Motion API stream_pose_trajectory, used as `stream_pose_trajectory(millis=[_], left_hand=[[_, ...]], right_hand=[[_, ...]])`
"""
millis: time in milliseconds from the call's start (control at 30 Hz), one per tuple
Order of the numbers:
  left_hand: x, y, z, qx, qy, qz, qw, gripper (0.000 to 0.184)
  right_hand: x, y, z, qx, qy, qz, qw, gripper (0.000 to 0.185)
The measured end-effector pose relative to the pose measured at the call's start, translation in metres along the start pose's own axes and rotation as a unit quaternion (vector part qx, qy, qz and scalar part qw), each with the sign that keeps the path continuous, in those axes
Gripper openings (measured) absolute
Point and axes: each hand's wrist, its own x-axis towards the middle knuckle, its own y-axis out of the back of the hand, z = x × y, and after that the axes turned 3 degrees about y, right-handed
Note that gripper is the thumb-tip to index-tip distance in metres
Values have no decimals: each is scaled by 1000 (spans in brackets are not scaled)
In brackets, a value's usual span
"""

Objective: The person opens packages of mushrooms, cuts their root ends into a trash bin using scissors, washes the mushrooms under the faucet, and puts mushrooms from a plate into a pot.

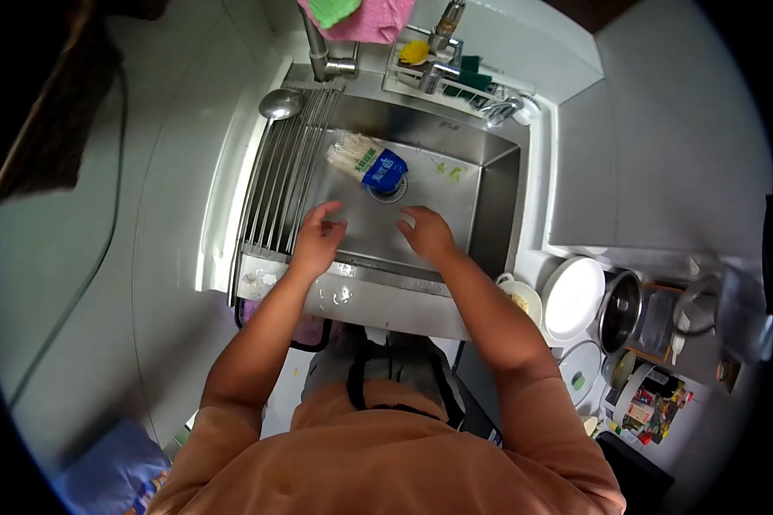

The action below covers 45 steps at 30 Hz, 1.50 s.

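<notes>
Two empty hands, left hand [318,243] and right hand [429,233], released and loosely curved above the near part of a sink [374,233]. Just beyond, between them, a packet [368,163] partly covers the drain [387,196]. Its smooth wrapper could slip under a light grip. Its long axis slants: blue end near-right, pale end far-left.

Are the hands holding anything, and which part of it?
No, nothing is held. The left hand and right hand are empty; the packet lies in the sink.
</notes>
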Motion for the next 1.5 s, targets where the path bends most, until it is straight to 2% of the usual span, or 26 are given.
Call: stream_pose_trajectory(millis=[33, 133, 167, 233, 333, 367, 467, 500, 600, 667, 733, 900, 1000, 1100, 1167, 1233, 1267, 1300, 1400, 1500], left_hand=[[5, 0, 0, -3, 26, -11, 1000, 37], [15, -2, -3, -4, 69, -30, 997, 35], [16, -3, -3, -15, 82, -27, 996, 34], [10, -4, 1, -43, 107, -28, 993, 32], [5, -5, 1, -63, 86, -19, 994, 29], [3, -5, 2, -57, 92, -20, 994, 28], [14, -11, 4, -66, 99, -26, 993, 28], [23, -13, 8, -71, 96, -29, 992, 29], [69, -21, 38, 22, -26, -5, 999, 33], [115, -24, 70, 50, -3, -17, 999, 37], [160, -35, 91, 137, -176, 74, 972, 40], [276, -46, 106, 297, -150, 134, 933, 37], [284, -42, 107, 300, -96, 29, 949, 33], [238, -25, 82, 252, -199, 45, 946, 31], [191, -31, 55, 96, -28, 19, 995, 36], [134, -58, 25, -87, 46, 35, 994, 51], [107, -70, 30, -204, 150, 19, 967, 59], [86, -80, 39, -316, 251, 3, 915, 66], [57, -98, 51, -526, 218, -84, 818, 69], [63, -114, 35, -467, 298, -78, 829, 71]], right_hand=[[15, -7, 5, -18, 1, -11, 1000, 36], [85, -21, 12, -122, -3, -211, 970, 35], [102, -34, 18, -144, 40, -105, 983, 34], [125, -75, 38, -178, 115, 109, 971, 30], [149, -101, 57, -237, 86, 93, 963, 29], [152, -100, 63, -245, 88, 17, 965, 26], [148, -62, 48, -85, 2, -30, 996, 24], [142, -73, 61, -9, 32, 121, 992, 20], [112, -10, 35, 139, -83, 43, 986, 22], [87, 1, 35, 168, -86, 78, 979, 25], [67, 11, 32, 225, -111, 104, 963, 26], [23, 53, -3, 369, -188, 139, 899, 22], [8, 58, 1, 364, -176, 156, 901, 21], [6, 65, -3, 377, -179, 145, 897, 24], [10, 68, -8, 387, -171, 146, 894, 25], [15, 62, -9, 395, -152, 143, 894, 26], [18, 60, -11, 391, -141, 137, 899, 24], [20, 57, -14, 387, -131, 129, 904, 23], [17, 52, -17, 365, -127, 103, 917, 22], [5, 49, 0, 367, -168, 71, 912, 25]])
